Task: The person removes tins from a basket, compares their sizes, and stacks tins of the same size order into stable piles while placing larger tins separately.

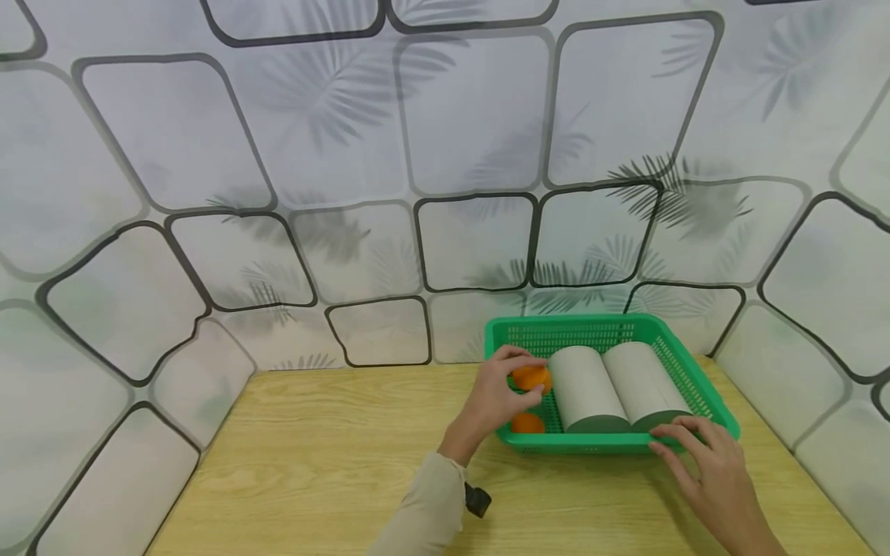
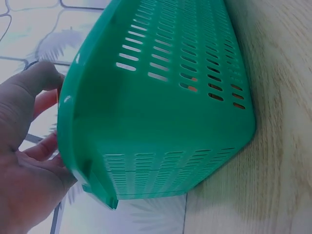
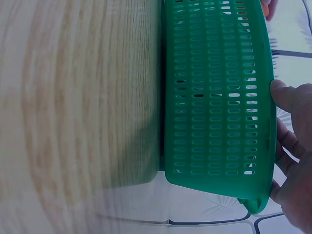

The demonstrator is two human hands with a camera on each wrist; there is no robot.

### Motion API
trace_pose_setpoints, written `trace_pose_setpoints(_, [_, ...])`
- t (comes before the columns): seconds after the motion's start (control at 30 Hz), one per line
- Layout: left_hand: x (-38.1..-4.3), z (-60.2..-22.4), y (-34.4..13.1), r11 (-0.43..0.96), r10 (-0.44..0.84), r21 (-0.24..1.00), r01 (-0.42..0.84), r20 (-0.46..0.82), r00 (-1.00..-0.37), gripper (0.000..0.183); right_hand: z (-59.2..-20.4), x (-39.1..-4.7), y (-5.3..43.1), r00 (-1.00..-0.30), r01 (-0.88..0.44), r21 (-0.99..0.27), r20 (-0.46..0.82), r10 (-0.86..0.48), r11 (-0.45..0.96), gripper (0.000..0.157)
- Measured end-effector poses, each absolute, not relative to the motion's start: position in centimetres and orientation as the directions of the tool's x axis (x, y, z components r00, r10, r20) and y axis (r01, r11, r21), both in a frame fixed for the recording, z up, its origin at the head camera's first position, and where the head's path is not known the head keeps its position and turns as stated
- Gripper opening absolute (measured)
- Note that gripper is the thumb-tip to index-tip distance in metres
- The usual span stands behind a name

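Note:
In the head view, my left hand point(image 1: 497, 392) reaches over the left side of a green plastic basket point(image 1: 577, 442) and pinches a round orange point(image 1: 531, 378) between thumb and fingers. A second orange point(image 1: 527, 423) lies below it in the front left corner. Two thick white rolls point(image 1: 587, 386) lie side by side to the right of the oranges. My right hand point(image 1: 709, 463) holds the basket's front rim near the right corner, its fingers over the edge. From the left wrist, the basket wall point(image 2: 126, 112) hides most of what the left fingers hold.
The basket stands on a light wood-grain table point(image 1: 334, 440), near its back right. A wall covering point(image 1: 473, 239) with rounded outlines and leaf prints rises behind and on both sides. A black strap device point(image 1: 477, 500) sits at the left wrist.

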State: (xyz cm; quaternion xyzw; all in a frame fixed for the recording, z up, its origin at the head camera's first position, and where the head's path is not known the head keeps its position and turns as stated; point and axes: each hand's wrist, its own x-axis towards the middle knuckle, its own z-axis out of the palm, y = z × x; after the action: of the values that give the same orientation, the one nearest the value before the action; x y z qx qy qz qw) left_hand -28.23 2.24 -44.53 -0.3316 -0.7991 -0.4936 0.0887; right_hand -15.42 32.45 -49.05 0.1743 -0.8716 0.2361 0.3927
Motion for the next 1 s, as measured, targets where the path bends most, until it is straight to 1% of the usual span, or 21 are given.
trace_pose_setpoints(0.07, [-28.1,-44.5,2.1,0.252,0.435,0.752,0.61,0.475,-0.765,0.032,-49.1,-15.4,32.5,-0.632,-0.49,-0.276,0.766,-0.119,0.827,0.016])
trace_pose_setpoints(0.1, [-28.1,-44.5,1.9,0.231,0.43,0.763,0.604,0.477,-0.767,0.032,-49.1,-15.4,32.5,-0.627,-0.489,-0.272,0.77,-0.118,0.829,0.02])
trace_pose_setpoints(0.13, [-28.0,-44.4,1.8,0.21,0.425,0.774,0.597,0.477,-0.769,0.032,-49.2,-15.5,32.5,-0.625,-0.49,-0.271,0.772,-0.116,0.829,0.027])
trace_pose_setpoints(0.23, [-27.7,-44.2,1.4,0.166,0.405,0.792,0.587,0.488,-0.773,0.032,-49.2,-15.5,32.4,-0.61,-0.493,-0.263,0.784,-0.114,0.829,0.059])
trace_pose_setpoints(0.27, [-27.6,-44.1,1.2,0.152,0.399,0.799,0.582,0.489,-0.776,0.032,-49.2,-15.6,32.4,-0.609,-0.492,-0.261,0.785,-0.113,0.831,0.064])
trace_pose_setpoints(0.37, [-27.3,-44.0,0.6,0.118,0.383,0.8,0.589,0.511,-0.77,0.031,-49.1,-15.6,32.3,-0.605,-0.489,-0.26,0.789,-0.11,0.833,0.065])
trace_pose_setpoints(0.47, [-26.9,-43.8,0.1,0.09,0.363,0.807,0.584,0.52,-0.773,0.032,-49.1,-15.6,32.3,-0.606,-0.489,-0.264,0.789,-0.106,0.831,0.062])
trace_pose_setpoints(0.5, [-26.8,-43.8,-0.1,0.085,0.355,0.806,0.586,0.525,-0.773,0.032,-49.2,-15.6,32.3,-0.605,-0.493,-0.266,0.789,-0.106,0.829,0.059])
trace_pose_setpoints(0.57, [-26.7,-43.8,-0.4,0.081,0.34,0.803,0.59,0.534,-0.774,0.032,-49.2,-15.6,32.3,-0.605,-0.496,-0.271,0.789,-0.105,0.825,0.044])
trace_pose_setpoints(0.6, [-26.7,-43.8,-0.6,0.08,0.333,0.801,0.594,0.54,-0.773,0.032,-49.2,-15.6,32.4,-0.605,-0.498,-0.272,0.789,-0.105,0.824,0.041])
trace_pose_setpoints(0.63, [-26.7,-43.8,-0.7,0.078,0.327,0.798,0.598,0.546,-0.771,0.033,-49.3,-15.6,32.4,-0.602,-0.499,-0.27,0.791,-0.105,0.823,0.034])
trace_pose_setpoints(0.7, [-26.6,-43.9,-1.1,0.065,0.315,0.795,0.604,0.558,-0.768,0.033,-49.4,-15.6,32.4,-0.6,-0.502,-0.273,0.794,-0.103,0.821,0.029])
trace_pose_setpoints(0.73, [-26.6,-44.0,-1.2,0.061,0.309,0.794,0.605,0.562,-0.768,0.033,-49.5,-15.6,32.4,-0.598,-0.503,-0.272,0.795,-0.102,0.821,0.031])
trace_pose_setpoints(0.8, [-26.6,-44.1,-1.6,0.047,0.296,0.795,0.605,0.567,-0.769,0.033,-49.5,-15.7,32.4,-0.593,-0.503,-0.269,0.799,-0.102,0.821,0.044])
trace_pose_setpoints(0.83, [-26.6,-44.1,-1.8,0.041,0.29,0.796,0.604,0.569,-0.77,0.033,-49.5,-15.7,32.4,-0.591,-0.505,-0.267,0.8,-0.103,0.821,0.047])
trace_pose_setpoints(0.9, [-26.6,-44.3,-2.3,0.029,0.276,0.797,0.604,0.574,-0.771,0.033,-49.5,-15.7,32.4,-0.586,-0.503,-0.261,0.803,-0.104,0.824,0.058])
trace_pose_setpoints(1.0, [-26.8,-44.7,-3.2,0.016,0.253,0.788,0.616,0.593,-0.765,0.032,-49.4,-15.8,32.4,-0.586,-0.501,-0.256,0.803,-0.106,0.827,0.062])
